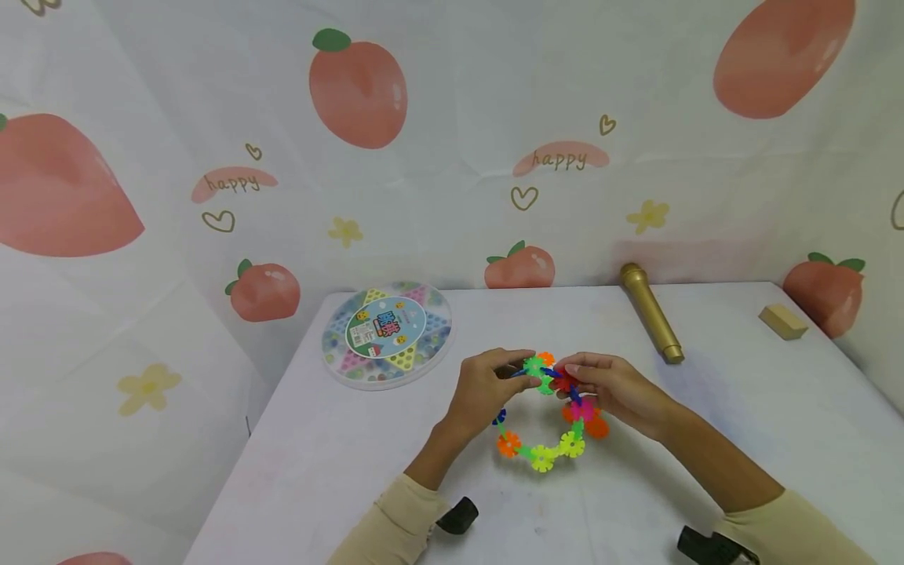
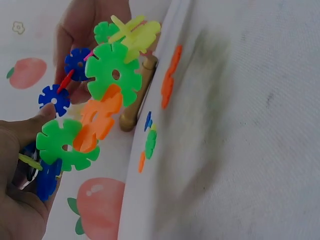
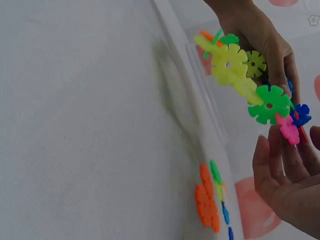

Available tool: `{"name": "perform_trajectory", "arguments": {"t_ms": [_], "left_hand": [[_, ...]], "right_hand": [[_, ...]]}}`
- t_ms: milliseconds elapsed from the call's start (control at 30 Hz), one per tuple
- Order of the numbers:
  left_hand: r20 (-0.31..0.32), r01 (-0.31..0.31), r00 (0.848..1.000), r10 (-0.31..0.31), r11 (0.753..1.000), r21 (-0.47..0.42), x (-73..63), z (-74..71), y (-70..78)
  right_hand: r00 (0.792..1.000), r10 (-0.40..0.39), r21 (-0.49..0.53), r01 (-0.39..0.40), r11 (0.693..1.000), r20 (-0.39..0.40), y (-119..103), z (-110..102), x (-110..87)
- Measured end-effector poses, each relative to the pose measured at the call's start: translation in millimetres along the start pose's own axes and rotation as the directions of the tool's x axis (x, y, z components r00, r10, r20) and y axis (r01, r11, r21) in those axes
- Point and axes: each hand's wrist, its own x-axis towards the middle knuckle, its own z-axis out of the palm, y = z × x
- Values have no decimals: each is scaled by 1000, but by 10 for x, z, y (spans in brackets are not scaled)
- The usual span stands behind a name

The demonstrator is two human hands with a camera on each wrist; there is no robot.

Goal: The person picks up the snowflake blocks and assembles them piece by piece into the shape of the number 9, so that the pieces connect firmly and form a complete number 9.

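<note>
A ring of slotted plastic flower discs (image 1: 543,457) in green, yellow, orange, blue, pink and red hangs between the two hands above the table. The left hand (image 1: 483,392) grips its upper left part, thumb and fingers around blue and green discs; a green disc (image 2: 65,145) shows beside the thumb in the left wrist view. At the upper right, the right hand (image 1: 621,392) pinches a red disc (image 1: 563,382) joined to blue ones. In the right wrist view a pink disc (image 3: 288,131) hangs just above that hand's fingers.
Loose orange discs (image 3: 205,205) lie on the white table (image 1: 304,486) beneath the ring, beside several small green, yellow and blue ones. A round board-game box (image 1: 384,329) sits back left. A gold microphone (image 1: 651,314) and a wooden block (image 1: 783,322) lie back right.
</note>
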Motion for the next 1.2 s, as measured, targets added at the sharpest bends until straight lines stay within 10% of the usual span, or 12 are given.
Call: {"name": "perform_trajectory", "arguments": {"t_ms": [400, 1200], "left_hand": [[35, 203, 979, -201, 977, -72, -68, -132, -99], [62, 261, 965, -255, 955, -141, -185, -192, -95]], "right_hand": [[992, -17, -411, -38, 911, -129, 113, -272, 58], [996, 41, -731, -89, 676, -83, 169, -410, 87]]}}
